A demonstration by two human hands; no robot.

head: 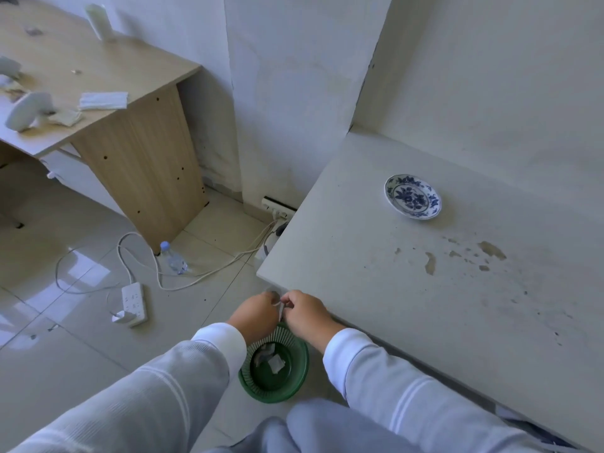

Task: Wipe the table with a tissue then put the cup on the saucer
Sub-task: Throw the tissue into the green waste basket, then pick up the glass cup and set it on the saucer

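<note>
A blue-and-white patterned saucer (412, 196) sits on the pale table (376, 289) toward its far side. Brownish spill marks (490, 250) dot the tabletop nearer to me, right of centre. My left hand (253, 315) and my right hand (305, 313) meet just off the table's near left corner, above a green bin. Both pinch a small white tissue (278, 305) between their fingertips. No cup is in view.
A green slatted waste bin (274, 371) with crumpled paper stands on the floor under my hands. A power strip (133, 304), cables and a water bottle (173, 259) lie on the tiles. A wooden desk (98, 93) with folded tissues stands at the left.
</note>
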